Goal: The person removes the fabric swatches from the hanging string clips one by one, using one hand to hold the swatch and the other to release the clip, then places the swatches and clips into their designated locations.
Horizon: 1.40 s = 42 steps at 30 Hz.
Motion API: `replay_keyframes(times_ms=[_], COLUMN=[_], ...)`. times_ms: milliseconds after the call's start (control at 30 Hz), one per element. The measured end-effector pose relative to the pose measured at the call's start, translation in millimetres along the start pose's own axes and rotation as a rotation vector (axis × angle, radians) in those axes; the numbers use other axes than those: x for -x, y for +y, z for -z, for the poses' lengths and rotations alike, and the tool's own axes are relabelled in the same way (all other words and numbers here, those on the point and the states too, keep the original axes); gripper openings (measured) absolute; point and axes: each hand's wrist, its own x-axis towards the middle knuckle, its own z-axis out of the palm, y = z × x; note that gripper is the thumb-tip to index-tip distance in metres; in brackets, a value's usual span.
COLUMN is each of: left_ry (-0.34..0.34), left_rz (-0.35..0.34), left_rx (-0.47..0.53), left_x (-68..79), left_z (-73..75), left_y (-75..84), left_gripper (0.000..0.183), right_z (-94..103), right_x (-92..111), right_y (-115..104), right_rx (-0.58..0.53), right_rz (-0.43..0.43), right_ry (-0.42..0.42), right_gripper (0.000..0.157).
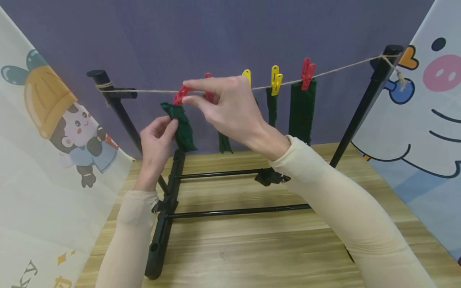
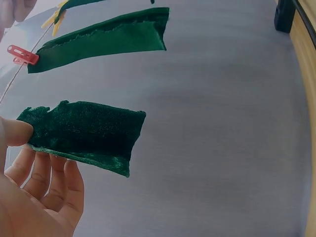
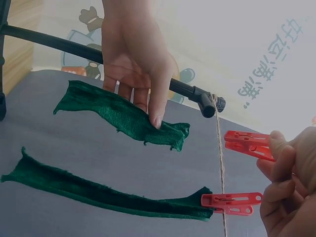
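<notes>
My left hand [image 1: 156,138] pinches a short dark green cloth strip [image 1: 184,134] near its top end, thumb on one side and fingers behind. The strip hangs just below a twine line [image 1: 144,91]. Above it, my right hand [image 1: 237,108] squeezes the handles of a red clothespin [image 3: 247,137] between thumb and fingertips. In the right wrist view the clothespin's nose is beside the twine, with a gap between it and the held cloth. Another green strip [image 3: 98,190] hangs close by under its own red clothespin [image 3: 229,200].
Further right, yellow clothespins [image 1: 276,82] and a red clothespin [image 1: 307,74] hold more green strips [image 1: 301,112] on the line. The twine is tied between black posts [image 1: 354,116] of a frame on a wood-grain table [image 1: 234,248]. Low black crossbars [image 1: 230,211] run beneath.
</notes>
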Motion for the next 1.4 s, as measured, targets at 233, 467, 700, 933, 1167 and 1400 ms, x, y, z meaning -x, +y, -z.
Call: replay_keyframes(times_ms=[233,467,700,933,1167,1400], left_ry=[-0.001,-0.013,-0.008,-0.015,-0.027,-0.027], left_rz=[0.008,0.032,0.044,0.065,0.069,0.067], left_rx=[-0.021,-0.017,-0.019,-0.056,-0.078,-0.091], left_x=[1.8,3.8,5.7,10.3,18.1,23.3], left_z=[-0.5,-0.1,0.6,0.8,0.7,0.3], left_y=[-2.0,-6.5,-11.3,-14.5,-18.1,-22.7], left_gripper=[0.028,0.030,0.029,0.034,0.033,0.032], right_z=[0.4,-1.6,-3.1,-3.0,-3.5,-6.7], right_x=[8,14,20,29,38,48], right_y=[5,7,11,15,19,21], right_rx=[0.000,0.018,0.017,0.008,0.005,-0.027], right_rz=[0.011,0.008,0.007,-0.017,-0.007,-0.020], right_ry=[0.012,-0.001,0.007,0.010,0.023,-0.007], right_gripper=[0.027,0.032,0.036,0.038,0.039,0.038])
